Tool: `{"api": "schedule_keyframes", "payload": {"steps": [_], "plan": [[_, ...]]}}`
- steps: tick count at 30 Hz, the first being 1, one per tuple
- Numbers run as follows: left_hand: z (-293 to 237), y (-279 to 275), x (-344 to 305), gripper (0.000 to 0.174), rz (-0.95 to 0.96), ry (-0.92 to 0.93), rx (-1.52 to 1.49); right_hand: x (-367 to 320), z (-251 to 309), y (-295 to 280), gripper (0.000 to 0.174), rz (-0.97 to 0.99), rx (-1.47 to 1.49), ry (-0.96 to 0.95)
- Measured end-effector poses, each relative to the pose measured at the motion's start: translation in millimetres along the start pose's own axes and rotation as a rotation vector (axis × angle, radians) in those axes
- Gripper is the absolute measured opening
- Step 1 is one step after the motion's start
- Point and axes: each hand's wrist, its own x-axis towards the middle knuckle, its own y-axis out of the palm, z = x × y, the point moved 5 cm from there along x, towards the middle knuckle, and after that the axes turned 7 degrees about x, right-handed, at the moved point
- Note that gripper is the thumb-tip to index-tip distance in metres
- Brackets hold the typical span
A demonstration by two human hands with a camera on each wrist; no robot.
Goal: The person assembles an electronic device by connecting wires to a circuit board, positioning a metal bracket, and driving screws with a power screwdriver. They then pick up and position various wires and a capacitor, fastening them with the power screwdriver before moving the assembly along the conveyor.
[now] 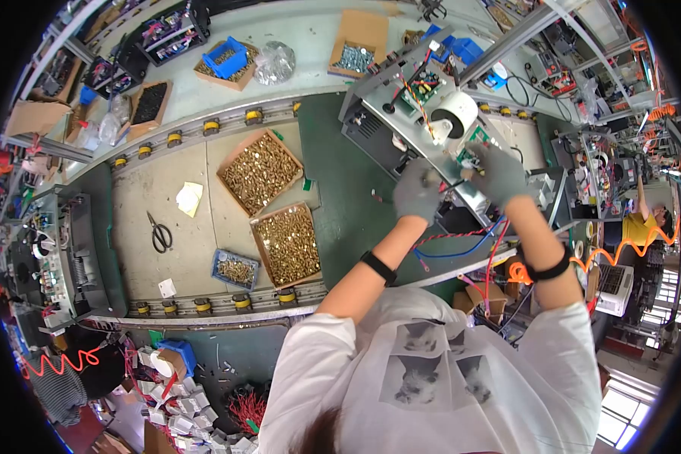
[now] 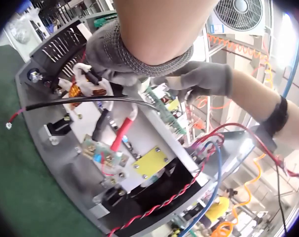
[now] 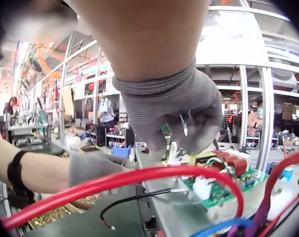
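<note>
An opened grey metal chassis (image 1: 386, 98) holds a white cylinder (image 1: 455, 113) and a green circuit board (image 3: 223, 190). My gloved left hand (image 1: 418, 191) (image 2: 107, 52) reaches to the near edge of the chassis, its fingers lying fairly straight in the right wrist view and partly hidden by a red cable (image 3: 139, 175). Over the board, my gloved right hand (image 1: 499, 175) (image 3: 176, 113) has curled fingers, with a small silvery piece (image 3: 184, 127) between them. A black wire (image 2: 90, 99) runs out across the chassis below the left hand.
To the left on the bench lie two boxes of brass-coloured parts (image 1: 257, 172) (image 1: 287, 246), a small blue tray (image 1: 235, 270) and black scissors (image 1: 160, 234). Red and blue cables (image 1: 461, 253) hang at the chassis's near side. Roller rails (image 1: 204, 306) border the bench.
</note>
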Motion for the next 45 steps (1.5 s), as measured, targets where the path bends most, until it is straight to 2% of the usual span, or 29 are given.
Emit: {"api": "schedule_keyframes", "payload": {"steps": [1, 2, 3, 4, 5, 6, 7, 8, 13, 15, 17, 18, 19, 21, 22, 23, 25, 27, 29, 31, 33, 35, 36, 38, 39, 41, 42, 44, 45], "plan": [[9, -4, 5, 0.035, -0.011, 0.013, 0.000, -14, 6, -7, 0.052, -0.076, 0.003, 0.018], [28, -9, 9, 0.032, -0.118, -0.119, -0.099, -19, 4, -4, 0.052, -0.090, 0.007, 0.016], [46, -10, 10, 0.030, -0.221, -0.254, -0.199, -23, -3, 6, 0.061, -0.108, 0.014, 0.027], [55, -4, 17, 0.030, -0.222, -0.244, -0.198, -26, -7, 15, 0.069, -0.125, 0.023, 0.038], [62, 4, 26, 0.028, -0.171, -0.250, -0.361, -31, -5, 23, 0.069, -0.132, 0.029, 0.044], [66, 13, 34, 0.027, -0.119, -0.254, -0.524, -34, 0, 28, 0.078, -0.178, 0.027, 0.030], [63, 11, 39, 0.027, -0.118, -0.240, -0.523, -34, 7, 29, 0.087, -0.226, 0.023, 0.014], [62, 9, 42, 0.026, -0.101, -0.264, -0.433, -35, 12, 34, 0.100, -0.143, -0.031, 0.018], [51, 10, 67, 0.026, -0.084, -0.192, -0.195, -33, 17, 48, 0.095, -0.086, -0.123, 0.087], [43, 12, 76, 0.027, 0.013, -0.237, -0.197, -35, 17, 47, 0.091, -0.126, -0.061, 0.084], [26, -10, 73, 0.028, 0.224, -0.234, -0.242, -39, 13, 49, 0.088, -0.125, -0.079, 0.075], [48, -3, 84, 0.032, 0.309, -0.189, -0.136, -37, 10, 49, 0.085, -0.123, -0.105, 0.056], [63, -5, 91, 0.032, 0.226, -0.218, -0.096, -35, 6, 52, 0.085, -0.142, -0.101, 0.067], [77, -5, 103, 0.027, 0.304, -0.421, -0.778, -37, 4, 58, 0.082, -0.199, -0.134, 0.001], [51, -15, 99, 0.018, 0.282, -0.446, -0.992, -38, 8, 54, 0.076, -0.183, -0.141, 0.026], [51, -12, 101, 0.018, 0.288, -0.432, -0.981, -36, 6, 61, 0.076, -0.197, -0.131, 0.032], [55, -8, 102, 0.009, 0.135, -0.694, -1.212, -29, 4, 73, 0.068, -0.330, -0.218, 0.060], [44, -3, 100, 0.008, 0.102, -0.654, -1.214, -34, 0, 75, 0.064, -0.338, -0.209, 0.057], [57, 3, 100, 0.008, -0.055, -0.656, -1.238, -39, -5, 78, 0.066, -0.375, -0.215, -0.001], [111, 17, 96, 0.007, -0.018, -0.562, -1.137, -50, -16, 89, 0.065, -0.398, -0.197, -0.011], [73, -4, 41, 0.011, 0.055, -0.588, -1.084, -65, -23, 90, 0.064, -0.426, -0.182, -0.157], [77, -29, 10, 0.021, 0.057, -0.651, -0.708, -73, -27, 83, 0.065, -0.397, -0.139, -0.226], [72, -38, -7, 0.021, 0.047, -0.653, -0.699, -75, -25, 79, 0.066, -0.357, -0.150, -0.238], [36, -84, -30, 0.035, -0.360, -0.273, 0.082, -81, -20, 64, 0.065, -0.207, -0.167, -0.213], [19, -89, -34, 0.035, -0.357, -0.268, 0.083, -85, -18, 50, 0.065, -0.210, -0.165, -0.209], [-16, -99, -32, 0.048, -0.382, -0.086, 0.125, -94, -15, 32, 0.063, -0.026, -0.006, -0.230], [-14, -96, -25, 0.048, -0.377, -0.084, 0.127, -94, -18, 14, 0.063, -0.026, -0.002, -0.226], [-3, -77, 0, 0.057, -0.240, 0.034, 0.313, -90, -20, -17, 0.062, 0.241, 0.114, -0.390], [3, -72, 6, 0.057, -0.237, 0.030, 0.318, -88, -21, -39, 0.060, 0.214, 0.055, -0.413]]}}
